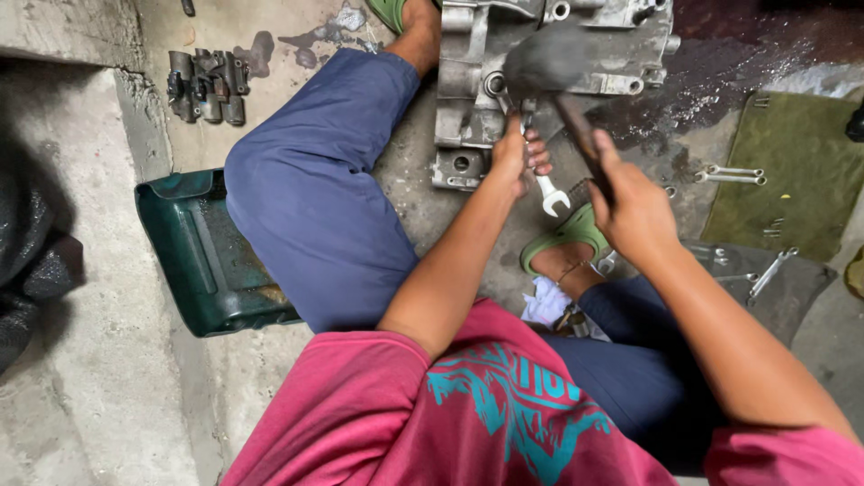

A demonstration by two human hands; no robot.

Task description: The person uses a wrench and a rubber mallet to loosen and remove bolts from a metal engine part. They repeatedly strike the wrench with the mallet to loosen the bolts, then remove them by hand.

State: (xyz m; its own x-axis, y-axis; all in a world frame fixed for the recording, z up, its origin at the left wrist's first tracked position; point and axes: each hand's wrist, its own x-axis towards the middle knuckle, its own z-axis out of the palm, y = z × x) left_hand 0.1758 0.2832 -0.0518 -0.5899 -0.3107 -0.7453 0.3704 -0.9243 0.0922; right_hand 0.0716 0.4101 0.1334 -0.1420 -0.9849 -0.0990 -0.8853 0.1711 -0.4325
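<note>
At upper centre of the frame: grey metal engine casing on stained concrete. Left hand closed around a wrench against the casing; right hand gripping a blurred hammer over it. Left of frame: green tray. Upper left: metal parts. Right: spanners by olive mat.
</note>
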